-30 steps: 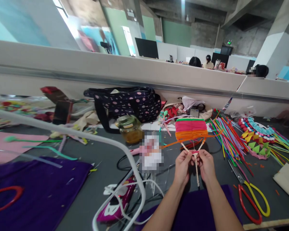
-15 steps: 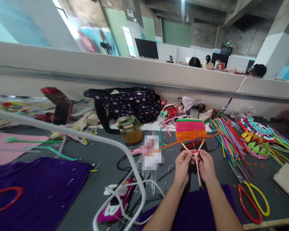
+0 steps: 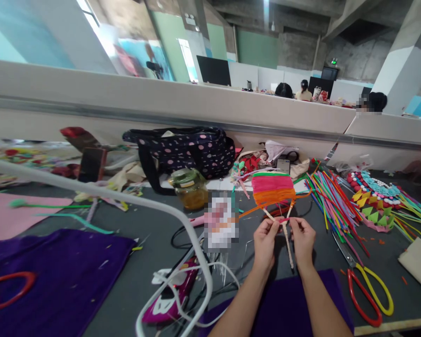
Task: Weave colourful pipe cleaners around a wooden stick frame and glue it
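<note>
A Y-shaped frame (image 3: 288, 245), wrapped in pale material, stands between my hands with its stem pointing down. Across its two prongs runs a striped panel (image 3: 272, 187) of orange, pink and green strands. An orange strand (image 3: 247, 213) trails from the panel to the left. My left hand (image 3: 265, 241) pinches the frame at its fork, fingers closed. At the same spot, a short pink strip (image 3: 285, 219) crosses the fork. My right hand (image 3: 303, 238) is closed, with thumb and forefinger pinching the strip's right end; the fingertips partly hide it.
Coloured pipe cleaners (image 3: 333, 201) lie to the right, above scissors (image 3: 368, 290) with red and yellow handles. A glue gun (image 3: 170, 299), a white bent tube (image 3: 199, 262) and a glass jar (image 3: 188, 188) are on the left. Behind stands a dark patterned bag (image 3: 192, 150).
My right hand has moved slightly right, away from the stem, drawing the pink strip's end outward. The striped panel has shifted a little left and tilted.
</note>
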`<state>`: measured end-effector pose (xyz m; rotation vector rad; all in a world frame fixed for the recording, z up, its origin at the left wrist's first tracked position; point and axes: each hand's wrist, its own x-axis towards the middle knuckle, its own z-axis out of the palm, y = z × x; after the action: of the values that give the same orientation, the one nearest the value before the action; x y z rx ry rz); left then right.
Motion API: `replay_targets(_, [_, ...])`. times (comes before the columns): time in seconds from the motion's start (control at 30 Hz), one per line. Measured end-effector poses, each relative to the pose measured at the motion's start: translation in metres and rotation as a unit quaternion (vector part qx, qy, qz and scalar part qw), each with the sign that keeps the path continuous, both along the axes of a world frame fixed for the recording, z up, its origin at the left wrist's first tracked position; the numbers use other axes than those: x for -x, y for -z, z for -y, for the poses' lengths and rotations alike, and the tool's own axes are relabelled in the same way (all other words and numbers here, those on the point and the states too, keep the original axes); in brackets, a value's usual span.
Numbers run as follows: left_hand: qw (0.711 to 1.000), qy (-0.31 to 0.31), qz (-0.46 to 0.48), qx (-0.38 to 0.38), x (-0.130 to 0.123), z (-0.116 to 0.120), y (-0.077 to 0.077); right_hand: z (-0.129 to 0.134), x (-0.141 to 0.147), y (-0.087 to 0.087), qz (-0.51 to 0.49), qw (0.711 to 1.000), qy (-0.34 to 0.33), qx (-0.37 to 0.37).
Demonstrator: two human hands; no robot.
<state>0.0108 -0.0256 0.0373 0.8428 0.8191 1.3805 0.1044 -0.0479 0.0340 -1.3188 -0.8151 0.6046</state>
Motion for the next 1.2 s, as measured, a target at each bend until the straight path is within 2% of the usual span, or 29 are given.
replay_targets(0.37, [1.0, 0.005, -0.007, -0.018, -0.001, 0.001, -0.002, -0.003, -0.002, 0.008, -0.03, 0.999, -0.028, 0.006])
replay_targets(0.83, [0.999, -0.001, -0.028, -0.02, -0.001, 0.003, -0.004, 0.002, -0.002, -0.004, 0.076, 0.997, 0.022, 0.0])
replay_targets(1.2, [0.999, 0.005, -0.033, -0.022, 0.001, 0.002, -0.004, 0.004, -0.004, -0.006, 0.093, 0.995, -0.017, 0.01])
